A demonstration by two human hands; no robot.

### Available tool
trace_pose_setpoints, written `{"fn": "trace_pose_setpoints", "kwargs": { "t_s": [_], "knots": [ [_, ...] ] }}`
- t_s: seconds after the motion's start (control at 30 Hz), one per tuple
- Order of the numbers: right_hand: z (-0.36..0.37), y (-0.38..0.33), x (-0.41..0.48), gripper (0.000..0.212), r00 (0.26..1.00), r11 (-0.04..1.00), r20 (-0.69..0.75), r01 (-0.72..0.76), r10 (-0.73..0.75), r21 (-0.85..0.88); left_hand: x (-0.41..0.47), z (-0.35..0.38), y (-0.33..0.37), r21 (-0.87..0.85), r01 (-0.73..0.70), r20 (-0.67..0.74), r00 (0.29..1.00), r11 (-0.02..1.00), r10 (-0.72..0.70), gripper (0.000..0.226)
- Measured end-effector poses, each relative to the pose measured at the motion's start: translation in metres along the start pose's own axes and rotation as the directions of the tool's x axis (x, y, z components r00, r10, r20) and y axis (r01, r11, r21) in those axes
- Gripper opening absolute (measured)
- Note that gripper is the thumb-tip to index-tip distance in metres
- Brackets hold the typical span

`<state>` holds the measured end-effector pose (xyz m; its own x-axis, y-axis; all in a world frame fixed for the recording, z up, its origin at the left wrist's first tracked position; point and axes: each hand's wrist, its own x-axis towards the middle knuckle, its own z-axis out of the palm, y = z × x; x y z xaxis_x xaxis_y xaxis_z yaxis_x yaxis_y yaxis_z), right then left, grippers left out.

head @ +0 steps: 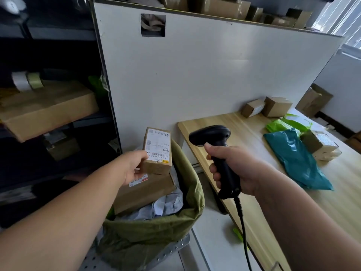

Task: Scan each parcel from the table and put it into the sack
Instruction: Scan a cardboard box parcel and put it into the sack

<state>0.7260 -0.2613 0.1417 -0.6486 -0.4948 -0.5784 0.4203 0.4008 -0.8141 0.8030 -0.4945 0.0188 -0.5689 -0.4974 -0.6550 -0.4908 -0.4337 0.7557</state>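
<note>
Parcel (157, 151) in L hand (134, 166), scanner (216, 151) in R hand (232, 169).

White partition panel (195, 75) is standing behind light wooden bench (246, 130); dark metal shelving (62, 34) is sitting at left; daylight is coming through window (347, 14) at upper right, brightening the panel.

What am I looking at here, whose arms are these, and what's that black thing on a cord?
There is no machine: one camera, worn on a person's head, looks down at their own bare arms. The left hand holds a small labelled box above a green sack, which already contains a larger box and grey bags. The right hand grips a black barcode scanner, its head turned toward that label. On the wooden table lie a teal bag, green bags and more boxes.
</note>
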Motion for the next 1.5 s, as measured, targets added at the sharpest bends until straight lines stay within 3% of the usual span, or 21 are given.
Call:
{"fn": "trace_pose_setpoints", "kwargs": {
  "t_s": [0.1, 0.2, 0.3, 0.47, 0.53, 0.6, 0.73, 0.87, 1.03, 1.27, 1.5],
  "knots": [
    [-0.002, 0.01, 0.001, 0.031, 1.0, 0.999, 0.017, -0.023, 0.022, 0.028, 0.009, -0.001, -0.023, -0.011, 0.087, 0.007, 0.996, 0.996, -0.087, 0.013],
    [-0.006, 0.023, 0.002, 0.033, 0.999, 0.998, 0.008, -0.043, 0.042, 0.047, 0.016, 0.002, -0.045, 0.149, 0.159, 0.006, 0.987, 0.976, -0.161, 0.025],
    [-0.014, 0.037, 0.001, 0.032, 0.998, 0.997, -0.025, -0.064, 0.065, 0.051, 0.024, 0.011, -0.061, 0.415, 0.092, -0.077, 0.995, 0.905, -0.066, 0.045],
    [-0.041, 0.054, -0.011, 0.033, 0.992, 0.996, -0.099, -0.073, 0.078, 0.059, 0.032, 0.03, -0.067, 0.554, 0.029, -0.089, 0.996, 0.832, 0.025, 0.064],
    [-0.057, 0.06, -0.019, 0.035, 0.989, 0.996, -0.132, -0.06, 0.067, 0.059, 0.03, 0.041, -0.065, 0.736, 0.055, -0.174, 0.978, 0.674, 0.11, 0.079],
    [-0.077, 0.067, -0.03, 0.036, 0.985, 0.997, -0.166, -0.046, 0.056, 0.066, 0.022, 0.062, -0.057, 0.871, 0.011, -0.164, 0.949, 0.491, 0.271, 0.087],
    [-0.128, 0.086, -0.058, 0.035, 0.967, 0.996, -0.254, 0.001, 0.023, 0.093, -0.012, 0.136, -0.043, 0.929, -0.27, 0.11, 0.855, 0.253, 0.507, 0.085],
    [-0.192, 0.116, -0.098, 0.029, 0.939, 0.992, -0.344, 0.068, -0.026, 0.109, -0.065, 0.228, -0.046, 0.864, -0.499, 0.39, 0.751, 0.071, 0.532, 0.083],
    [-0.293, 0.168, -0.168, 0.029, 0.908, 0.986, -0.414, 0.126, -0.069, 0.111, -0.148, 0.345, -0.08, 0.778, -0.628, 0.532, 0.655, -0.005, 0.537, 0.078],
    [-0.445, 0.223, -0.272, 0.026, 0.88, 0.962, -0.453, 0.23, -0.142, 0.145, -0.258, 0.502, -0.127, 0.77, -0.637, 0.516, 0.655, 0.036, 0.552, 0.076],
    [-0.551, 0.212, -0.311, 0.025, 0.855, 0.941, -0.462, 0.32, -0.235, 0.112, -0.313, 0.594, -0.111, 0.783, -0.621, 0.485, 0.637, 0.026, 0.6, 0.078]
  ]
}}
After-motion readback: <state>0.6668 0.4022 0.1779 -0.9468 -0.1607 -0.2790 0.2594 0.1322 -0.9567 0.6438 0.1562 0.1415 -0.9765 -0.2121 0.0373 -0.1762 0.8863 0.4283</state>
